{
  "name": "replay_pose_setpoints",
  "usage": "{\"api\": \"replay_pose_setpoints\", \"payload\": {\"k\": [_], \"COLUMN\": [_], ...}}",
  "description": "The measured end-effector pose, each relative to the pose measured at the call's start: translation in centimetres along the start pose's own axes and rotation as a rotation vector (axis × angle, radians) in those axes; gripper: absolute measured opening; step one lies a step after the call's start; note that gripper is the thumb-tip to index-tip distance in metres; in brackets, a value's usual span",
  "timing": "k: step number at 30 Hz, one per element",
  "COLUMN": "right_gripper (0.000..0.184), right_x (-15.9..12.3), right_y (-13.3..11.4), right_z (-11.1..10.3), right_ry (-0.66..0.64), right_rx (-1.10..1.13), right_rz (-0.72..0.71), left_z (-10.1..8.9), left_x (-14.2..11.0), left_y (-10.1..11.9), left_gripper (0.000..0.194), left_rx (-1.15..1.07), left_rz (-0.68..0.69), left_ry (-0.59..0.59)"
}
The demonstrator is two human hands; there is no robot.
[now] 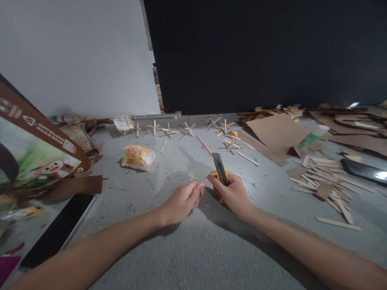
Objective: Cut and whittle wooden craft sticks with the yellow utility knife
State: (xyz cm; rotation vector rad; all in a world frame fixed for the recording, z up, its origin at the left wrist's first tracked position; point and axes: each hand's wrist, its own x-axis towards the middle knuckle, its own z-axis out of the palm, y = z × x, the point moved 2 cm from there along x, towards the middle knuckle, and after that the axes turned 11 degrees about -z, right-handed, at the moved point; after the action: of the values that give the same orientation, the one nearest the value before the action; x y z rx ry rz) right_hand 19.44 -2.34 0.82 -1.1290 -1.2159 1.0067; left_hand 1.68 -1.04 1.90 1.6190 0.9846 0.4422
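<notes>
My left hand (184,200) is closed, pinching one end of a small wooden craft stick (204,182) just above the tabletop. Wrapped in my right hand (234,193) is a black and yellow utility knife (221,169), its body pointing up and away from me. The right thumb and fingertip meet the stick's other end; whether the blade is out is hard to make out. Beyond the knife lies a red-and-white striped straw-like rod (204,145). Several crossed-stick pieces (189,129) stand in a row farther back.
A crumpled yellow snack packet (138,158) lies left of centre. Loose craft sticks (329,181) are heaped at right beside cardboard (272,135), a green-and-white tube (313,136) and a dark shiny object (364,170). At left are a smartphone (59,229) and a printed bag (39,145).
</notes>
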Motion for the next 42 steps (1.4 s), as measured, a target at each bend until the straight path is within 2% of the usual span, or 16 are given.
{"api": "replay_pose_setpoints", "payload": {"k": [6,12,16,18,22,25,29,31,35,42], "right_gripper": [0.058,0.062,0.060,0.056,0.045,0.037,0.042,0.043,0.044,0.045], "right_x": [-0.2,-0.1,0.0,-0.1,-0.3,-0.6,-0.6,-0.6,-0.8,-1.2], "right_y": [0.0,0.0,0.0,0.1,0.4,0.5,0.0,-0.2,-0.6,-1.1], "right_z": [-0.2,-0.4,-0.6,-0.5,-0.4,-0.5,-1.2,-1.5,-1.8,-1.3], "right_ry": [0.018,0.072,0.067,0.032,-0.032,-0.066,-0.140,-0.151,-0.160,-0.246], "right_rx": [0.017,-0.034,-0.074,-0.038,0.063,-0.016,-0.344,-0.436,-0.494,-0.509], "right_rz": [-0.057,-0.060,-0.089,-0.115,-0.207,-0.275,-0.463,-0.569,-0.683,-0.731], "left_z": [-0.2,-0.6,-0.5,-0.5,-0.5,-0.5,-0.5,-0.5,-0.5,-0.6], "left_x": [0.1,0.1,0.1,0.1,0.4,0.5,0.3,0.2,0.2,0.3], "left_y": [-0.4,-0.6,-1.0,-1.2,-1.2,-1.0,-0.6,-0.6,-0.7,-0.6], "left_gripper": [0.046,0.030,0.032,0.039,0.050,0.052,0.050,0.051,0.052,0.052], "left_rx": [-0.030,0.302,0.421,0.371,0.056,-0.097,-0.158,-0.166,-0.172,-0.210], "left_rz": [-0.017,0.035,0.015,0.035,0.040,0.028,0.078,0.092,0.109,0.106], "left_ry": [0.050,0.257,0.251,0.228,0.208,0.234,0.264,0.265,0.278,0.265]}}
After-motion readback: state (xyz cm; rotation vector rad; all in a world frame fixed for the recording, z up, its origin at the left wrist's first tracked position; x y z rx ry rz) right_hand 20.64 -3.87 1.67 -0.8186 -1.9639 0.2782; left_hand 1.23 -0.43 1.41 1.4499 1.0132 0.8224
